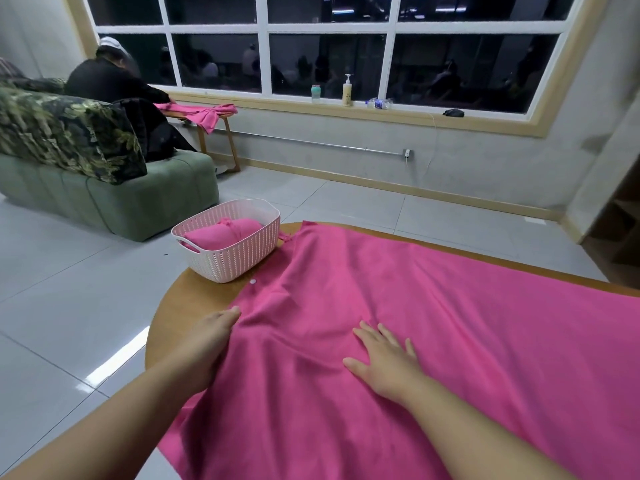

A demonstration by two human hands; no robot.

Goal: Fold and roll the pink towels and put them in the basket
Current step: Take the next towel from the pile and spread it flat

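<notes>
**Ann:** Smoothing time, by the look of it. The pink towel (pixel 398 306) lies spread over the round wooden table (pixel 180 306), and the right hand (pixel 384 362) rests flat on top of it, fingers straight and fanned, holding nothing.

**Ben:** And the left hand (pixel 211 341)?

**Ann:** At the towel's left edge, palm side down along the cloth. Its fingers look fairly straight, tips under or against the fabric, but I can't tell whether it's pinching the edge or just pressing.

**Ben:** Where's the target?

**Ann:** The white basket (pixel 228 258) stands at the table's far left edge, just beside the towel's far corner. One rolled towel (pixel 225 232) already lies inside.

**Ben:** So what could go wrong?

**Ann:** My worry is the creases. Folds run from the far corner down toward the hands; fold over those and I'd expect a lumpy, loose roll. Also, the near end hangs off the table toward the person, so the weight could drag the cloth crooked once a hand lifts.

**Ben:** And the basket?

**Ann:** It's close to the rim. A hard tug on that far corner might nudge it toward the floor.

**Ben:** Anyone else about?

**Ann:** A person (pixel 110 77) sits by the sofa (pixel 114 199), working on more pink cloth.
</notes>
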